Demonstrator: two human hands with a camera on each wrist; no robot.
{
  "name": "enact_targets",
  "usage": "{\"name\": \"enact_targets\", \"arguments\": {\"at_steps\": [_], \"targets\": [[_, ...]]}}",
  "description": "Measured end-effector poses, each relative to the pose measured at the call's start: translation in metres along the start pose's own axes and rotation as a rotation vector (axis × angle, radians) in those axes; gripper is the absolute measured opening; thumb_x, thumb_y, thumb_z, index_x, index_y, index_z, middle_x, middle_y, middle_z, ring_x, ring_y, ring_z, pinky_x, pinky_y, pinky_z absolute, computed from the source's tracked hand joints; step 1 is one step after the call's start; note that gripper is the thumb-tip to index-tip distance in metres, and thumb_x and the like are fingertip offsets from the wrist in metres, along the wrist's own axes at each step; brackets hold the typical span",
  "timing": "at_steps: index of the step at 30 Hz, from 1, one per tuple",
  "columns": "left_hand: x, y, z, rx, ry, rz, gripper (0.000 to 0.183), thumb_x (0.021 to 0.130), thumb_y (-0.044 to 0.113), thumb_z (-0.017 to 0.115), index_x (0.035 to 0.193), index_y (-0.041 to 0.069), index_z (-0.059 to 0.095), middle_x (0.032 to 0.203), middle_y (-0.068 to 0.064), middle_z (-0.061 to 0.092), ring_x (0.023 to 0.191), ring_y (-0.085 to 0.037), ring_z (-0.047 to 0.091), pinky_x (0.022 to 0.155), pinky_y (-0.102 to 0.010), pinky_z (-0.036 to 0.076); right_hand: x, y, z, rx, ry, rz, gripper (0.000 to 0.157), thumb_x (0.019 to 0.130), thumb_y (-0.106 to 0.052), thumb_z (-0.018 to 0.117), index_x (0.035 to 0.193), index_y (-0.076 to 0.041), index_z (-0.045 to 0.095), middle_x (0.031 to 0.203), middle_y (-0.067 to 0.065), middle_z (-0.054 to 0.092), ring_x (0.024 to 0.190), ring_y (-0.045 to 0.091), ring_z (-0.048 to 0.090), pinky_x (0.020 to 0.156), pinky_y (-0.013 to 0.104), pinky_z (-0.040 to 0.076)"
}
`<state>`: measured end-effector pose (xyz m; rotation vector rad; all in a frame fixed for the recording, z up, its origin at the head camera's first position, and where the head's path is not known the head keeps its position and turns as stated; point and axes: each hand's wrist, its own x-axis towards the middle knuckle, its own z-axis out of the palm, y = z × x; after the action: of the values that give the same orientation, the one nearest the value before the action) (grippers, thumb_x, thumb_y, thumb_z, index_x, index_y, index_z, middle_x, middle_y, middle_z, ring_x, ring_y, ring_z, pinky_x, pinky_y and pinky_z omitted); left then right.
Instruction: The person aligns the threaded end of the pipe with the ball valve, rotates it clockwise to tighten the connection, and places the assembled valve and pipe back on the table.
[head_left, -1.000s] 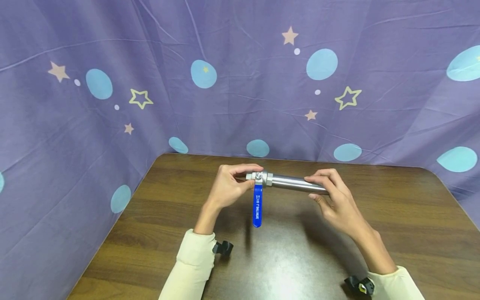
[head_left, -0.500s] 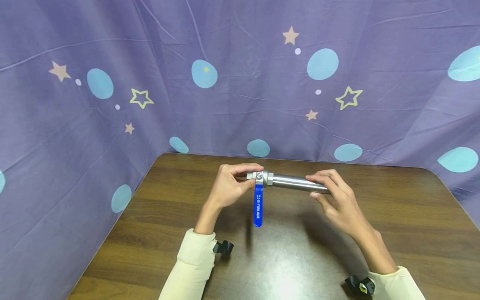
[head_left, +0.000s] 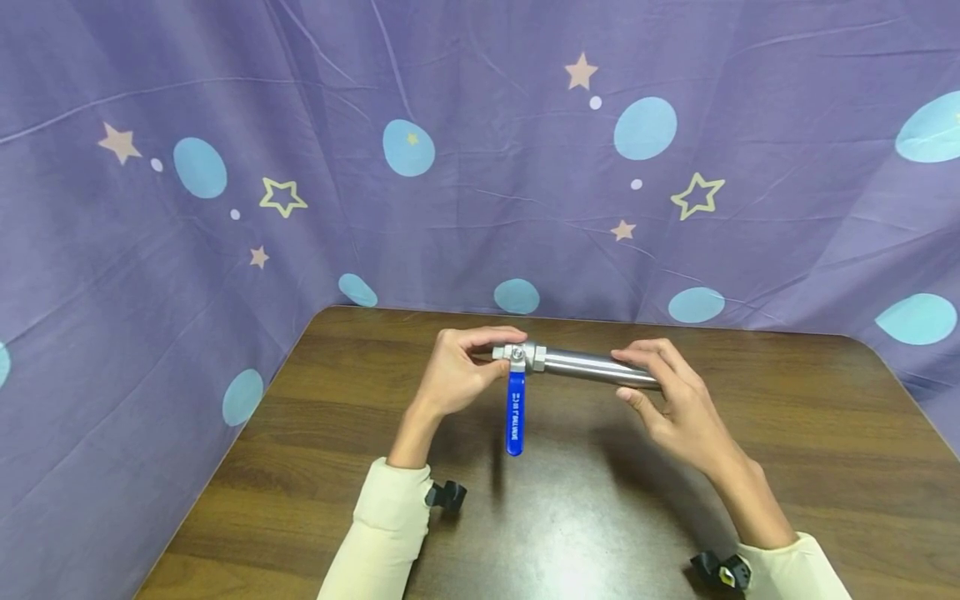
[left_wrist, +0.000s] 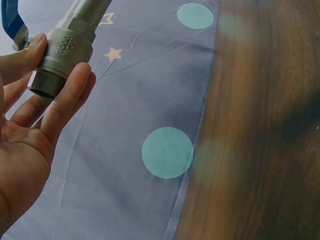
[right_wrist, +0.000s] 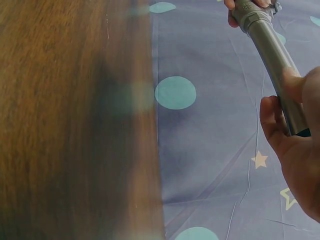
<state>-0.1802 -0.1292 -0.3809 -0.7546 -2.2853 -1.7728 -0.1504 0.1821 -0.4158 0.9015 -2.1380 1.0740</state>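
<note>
A steel ball valve (head_left: 517, 354) with a blue lever handle (head_left: 515, 412) is held up over the table by my left hand (head_left: 461, 375), thumb and fingers pinching its body. Raised lettering shows on the valve body (left_wrist: 64, 47) in the left wrist view, and its open end faces the palm. A smooth metal pipe (head_left: 585, 365) runs rightward from the valve's hex end. My right hand (head_left: 678, 404) holds the pipe's far end between thumb and fingers. The pipe's open end (right_wrist: 302, 132) shows near the palm in the right wrist view. The lever hangs crosswise to the pipe, toward me.
Beneath the hands lies a brown wooden table (head_left: 300, 467) with a bright reflection near its front. A purple curtain (head_left: 480, 233) with stars and blue dots stands along the back and left. Black wrist mounts (head_left: 446, 496) sit at both sleeves.
My right thumb has shifted slightly at the pipe, and the lever has tipped a touch. Otherwise both hands, the valve and the pipe keep nearly the same position.
</note>
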Motion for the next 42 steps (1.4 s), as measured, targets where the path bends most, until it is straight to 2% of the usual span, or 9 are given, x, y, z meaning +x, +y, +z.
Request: {"name": "enact_targets", "arguments": {"at_steps": [3, 7, 14, 17, 20, 22, 24, 32, 42], "targets": [[0.0, 0.0007, -0.0002, 0.007, 0.0, -0.002, 0.035, 0.082, -0.016, 0.075, 0.115, -0.003, 0.08, 0.119, -0.021, 0.08, 0.091, -0.011, 0.077, 0.079, -0.034, 0.068, 0.0002, 0.0012, 0.0011, 0.013, 0.005, -0.027, 0.038, 0.098, -0.016, 0.078, 0.132, -0.001, 0.07, 0.127, 0.018, 0.065, 0.123, 0.015, 0.059, 0.116, 0.014, 0.04], [-0.0001, 0.0015, -0.0001, 0.019, 0.0, -0.009, 0.035, 0.083, -0.015, 0.076, 0.115, -0.003, 0.081, 0.118, -0.02, 0.08, 0.087, -0.009, 0.076, 0.076, -0.032, 0.068, 0.0008, 0.0026, 0.0029, 0.01, 0.03, -0.05, 0.051, 0.107, -0.045, 0.06, 0.128, 0.0, 0.072, 0.122, 0.019, 0.066, 0.12, 0.016, 0.06, 0.113, 0.013, 0.041], [0.0, 0.0, 0.0009, 0.013, 0.003, -0.013, 0.035, 0.082, -0.015, 0.076, 0.115, -0.003, 0.081, 0.12, -0.021, 0.08, 0.093, -0.017, 0.078, 0.079, -0.036, 0.069, 0.0009, 0.0031, 0.003, 0.012, 0.06, -0.047, 0.05, 0.105, -0.046, 0.06, 0.128, -0.003, 0.074, 0.116, 0.012, 0.071, 0.111, 0.011, 0.064, 0.101, 0.01, 0.045], [-0.0005, -0.0006, 0.0012, 0.007, 0.001, -0.027, 0.035, 0.082, -0.015, 0.076, 0.114, -0.002, 0.081, 0.122, -0.02, 0.079, 0.1, -0.025, 0.079, 0.083, -0.042, 0.069, 0.0004, 0.0032, 0.0019, 0.009, 0.054, -0.037, 0.049, 0.105, -0.045, 0.061, 0.129, -0.004, 0.074, 0.115, 0.01, 0.072, 0.11, 0.008, 0.065, 0.1, 0.009, 0.045], [-0.0007, -0.0012, 0.0018, -0.001, -0.001, -0.04, 0.036, 0.082, -0.015, 0.076, 0.115, -0.002, 0.081, 0.123, -0.02, 0.079, 0.107, -0.031, 0.078, 0.086, -0.048, 0.068, -0.0004, 0.0023, -0.0006, 0.0, 0.027, -0.006, 0.033, 0.101, -0.019, 0.073, 0.13, -0.004, 0.073, 0.115, 0.01, 0.073, 0.111, 0.006, 0.065, 0.101, 0.008, 0.045], [-0.0007, -0.0013, 0.0021, -0.004, 0.0, -0.044, 0.036, 0.082, -0.016, 0.075, 0.115, -0.002, 0.081, 0.124, -0.02, 0.079, 0.109, -0.034, 0.078, 0.087, -0.052, 0.067, -0.0006, 0.0017, -0.0024, -0.012, 0.007, 0.016, 0.04, 0.092, -0.001, 0.079, 0.131, -0.004, 0.073, 0.116, 0.01, 0.073, 0.112, 0.004, 0.065, 0.102, 0.008, 0.045], [-0.0008, -0.0012, 0.0023, -0.007, 0.0, -0.039, 0.036, 0.082, -0.016, 0.075, 0.115, -0.002, 0.081, 0.124, -0.02, 0.079, 0.112, -0.035, 0.077, 0.088, -0.053, 0.067, -0.0004, 0.0016, -0.0035, -0.021, -0.01, 0.034, 0.055, 0.08, 0.014, 0.082, 0.131, -0.004, 0.073, 0.117, 0.009, 0.074, 0.113, 0.004, 0.065, 0.104, 0.008, 0.045], [-0.0007, 0.0006, 0.0009, 0.011, 0.014, 0.003, 0.037, 0.081, -0.017, 0.076, 0.114, -0.003, 0.081, 0.124, -0.02, 0.079, 0.111, -0.032, 0.078, 0.085, -0.032, 0.068, 0.0001, 0.0022, -0.0027, -0.027, -0.051, 0.068, 0.052, 0.084, 0.008, 0.082, 0.133, -0.006, 0.072, 0.122, 0.007, 0.074, 0.116, 0.007, 0.065, 0.107, 0.009, 0.044], [0.0011, -0.0015, 0.0019, 0.044, 0.003, 0.002, 0.035, 0.082, -0.015, 0.078, 0.114, -0.002, 0.081, 0.123, -0.019, 0.079, 0.114, -0.033, 0.077, 0.086, -0.035, 0.068, 0.0008, 0.0013, -0.0026, -0.035, -0.024, 0.079, 0.057, 0.081, 0.015, 0.081, 0.132, -0.009, 0.074, 0.116, 0.004, 0.076, 0.111, 0.001, 0.065, 0.101, 0.007, 0.044]]}}
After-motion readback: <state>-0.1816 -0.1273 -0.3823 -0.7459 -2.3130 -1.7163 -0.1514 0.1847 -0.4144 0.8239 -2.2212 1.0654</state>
